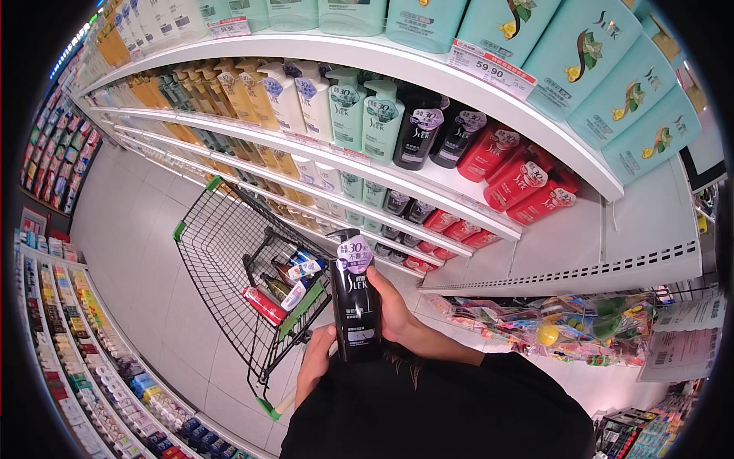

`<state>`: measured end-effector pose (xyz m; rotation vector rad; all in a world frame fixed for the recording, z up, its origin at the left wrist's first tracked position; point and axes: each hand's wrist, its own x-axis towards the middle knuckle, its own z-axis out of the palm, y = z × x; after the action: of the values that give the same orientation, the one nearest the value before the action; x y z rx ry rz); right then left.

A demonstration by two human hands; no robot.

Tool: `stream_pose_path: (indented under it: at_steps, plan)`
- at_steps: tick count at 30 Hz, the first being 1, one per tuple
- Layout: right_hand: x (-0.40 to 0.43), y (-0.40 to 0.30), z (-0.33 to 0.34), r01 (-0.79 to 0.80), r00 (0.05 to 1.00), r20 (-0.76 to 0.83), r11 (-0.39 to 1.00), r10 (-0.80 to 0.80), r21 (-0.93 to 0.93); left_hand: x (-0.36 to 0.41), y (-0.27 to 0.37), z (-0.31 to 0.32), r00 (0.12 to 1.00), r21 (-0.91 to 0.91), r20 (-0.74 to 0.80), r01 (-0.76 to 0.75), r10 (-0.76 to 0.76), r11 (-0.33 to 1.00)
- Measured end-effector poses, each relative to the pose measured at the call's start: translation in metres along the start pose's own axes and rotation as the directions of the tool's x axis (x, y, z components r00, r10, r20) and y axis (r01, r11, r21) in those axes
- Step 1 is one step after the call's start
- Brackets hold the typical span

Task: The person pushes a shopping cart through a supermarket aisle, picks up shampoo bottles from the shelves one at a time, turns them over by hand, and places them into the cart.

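Observation:
My right hand (393,310) grips a black Slek pump bottle (356,304) from its right side, with the thumb along the front edge. The bottle stands nearly upright before my chest and bears a round purple-and-white tag below its pump. At the bottle's lower left edge is my left hand (314,358), thumb pointing up. Its fingers are hidden, so whether it holds the bottle or the cart's handle behind cannot be told. Beyond my hands stands a wire shopping cart (212,241) with green corners. Inside it lie a red bottle (265,306) and several other bottles and packs.
White store shelves (321,150) run along the far side, with rows of pump bottles, including black ones (417,129) and red ones (490,152). Another stocked shelf (109,367) curves along the left. Hanging packaged toys (550,330) are at right. Pale floor tiles (143,201) lie between the shelves.

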<state>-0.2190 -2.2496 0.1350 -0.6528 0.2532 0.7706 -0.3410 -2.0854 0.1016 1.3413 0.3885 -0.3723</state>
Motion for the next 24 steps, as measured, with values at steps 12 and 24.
stream_pose_path:
  at_steps: [12, 24]
  plan:
    - [-0.002, -0.001, 0.004, -0.002, 1.000, 0.004, 1.000, 0.002, -0.001, -0.001, 0.006, 0.004, 1.000, -0.023, 0.013, -0.019, 0.019, 1.000]
    - [-0.005, -0.001, 0.003, 0.029, 0.999, 0.035, 1.000, -0.029, -0.011, -0.001, -0.003, 0.001, 0.998, 0.035, -0.021, -0.064, 0.065, 0.997]
